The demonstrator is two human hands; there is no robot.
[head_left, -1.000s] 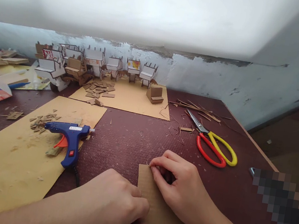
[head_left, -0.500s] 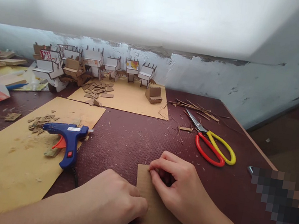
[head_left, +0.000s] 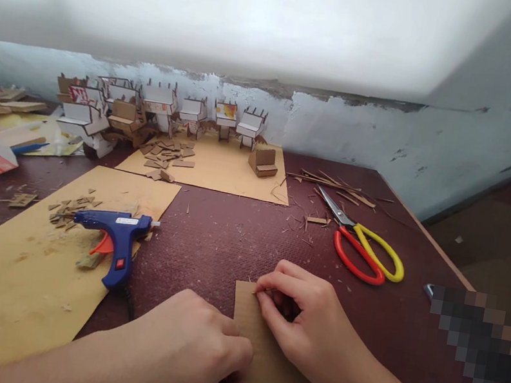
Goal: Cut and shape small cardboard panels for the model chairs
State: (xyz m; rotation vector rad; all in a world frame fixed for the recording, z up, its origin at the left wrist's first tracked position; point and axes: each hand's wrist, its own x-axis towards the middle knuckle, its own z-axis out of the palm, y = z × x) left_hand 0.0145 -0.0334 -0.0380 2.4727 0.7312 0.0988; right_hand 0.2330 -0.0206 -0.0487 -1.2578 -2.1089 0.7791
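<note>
A sheet of brown corrugated cardboard (head_left: 272, 367) lies at the bottom centre, its far left corner showing. My left hand (head_left: 204, 349) rests over the cardboard's left edge with its fingers curled in; what they hold, if anything, is hidden. Near the far corner, my right hand (head_left: 302, 307) makes a pinch with thumb and forefinger, their tips down at the cardboard. Something tiny and pale shows at those tips, too small to name. To the left of my hands lies a blue glue gun (head_left: 123, 235) with an orange trigger.
Scissors (head_left: 356, 234) with red and yellow handles lie beyond my right hand. Small cardboard models (head_left: 193, 112) stand along the wall. Cardboard scraps (head_left: 166, 154) lie on a yellow sheet (head_left: 228, 180); another yellow sheet (head_left: 14, 288) is at left. Thin strips (head_left: 335, 184) lie at the back right.
</note>
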